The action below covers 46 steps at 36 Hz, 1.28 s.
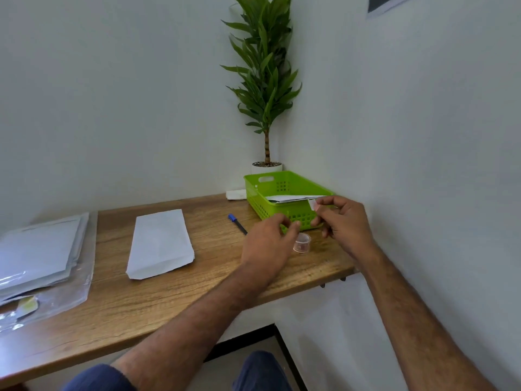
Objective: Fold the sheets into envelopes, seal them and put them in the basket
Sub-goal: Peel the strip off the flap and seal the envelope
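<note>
A folded envelope [159, 244] lies flat on the wooden bench [141, 306], apart from both hands, its pointed end toward the near edge. To its right, at the bench's far corner by the wall, the green basket [263, 206] holds more folded white paper [293, 198]. In front of the basket the right hand [348, 221] pinches a small strip of tape [312, 204] between thumb and forefinger. The left hand [267, 245] hovers beside it, fingers curled with thumb and fingertip close together; I cannot tell if it holds anything. A clear tape roll [302, 242] stands between the hands, and a blue-capped pen [237, 223] lies just left. A stack of sheets [39, 246] rests at the bench's left end.
</note>
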Each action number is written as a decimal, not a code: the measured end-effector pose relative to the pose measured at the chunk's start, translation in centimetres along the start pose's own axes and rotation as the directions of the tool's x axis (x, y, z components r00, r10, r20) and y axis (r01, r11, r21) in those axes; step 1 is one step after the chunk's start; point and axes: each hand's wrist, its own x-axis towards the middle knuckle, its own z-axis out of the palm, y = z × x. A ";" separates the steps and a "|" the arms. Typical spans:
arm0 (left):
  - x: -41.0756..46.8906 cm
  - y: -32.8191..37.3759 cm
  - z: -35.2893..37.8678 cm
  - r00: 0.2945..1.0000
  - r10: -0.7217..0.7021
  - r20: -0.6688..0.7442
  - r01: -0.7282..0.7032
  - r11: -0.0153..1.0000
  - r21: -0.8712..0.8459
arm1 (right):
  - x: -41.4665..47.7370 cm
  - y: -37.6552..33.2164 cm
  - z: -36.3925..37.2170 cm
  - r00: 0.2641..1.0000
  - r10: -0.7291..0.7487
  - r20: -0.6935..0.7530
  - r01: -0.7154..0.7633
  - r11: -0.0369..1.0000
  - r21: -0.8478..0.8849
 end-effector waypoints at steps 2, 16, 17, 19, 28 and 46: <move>1.0 -0.9 -1.9 0.998 -0.059 -0.027 0.055 0.986 -0.159 | 0.6 -1.2 1.8 0.998 -0.057 0.040 0.058 0.998 -0.033; 10.5 -15.3 -21.4 0.871 -0.360 -0.334 0.290 0.926 -0.241 | 6.5 -4.8 25.1 0.870 0.084 0.487 -0.154 0.983 0.105; 10.8 -16.7 -22.1 0.860 -0.386 -0.334 0.321 0.918 -0.235 | 6.9 -4.6 26.7 0.861 0.104 0.498 -0.181 0.978 0.109; 11.2 -19.4 -23.2 0.836 -0.435 -0.336 0.368 0.897 -0.245 | 7.6 -4.0 29.8 0.854 0.144 0.499 -0.221 0.970 0.098; 8.5 -27.6 -21.1 0.811 -0.520 -0.267 0.494 0.854 -0.163 | 9.5 3.4 38.5 0.875 0.062 0.479 0.000 0.992 -0.129; 8.9 -27.1 -20.3 0.617 -0.734 0.284 0.573 0.171 -0.802 | 9.1 9.3 37.0 0.938 0.148 0.315 -0.103 0.982 -0.156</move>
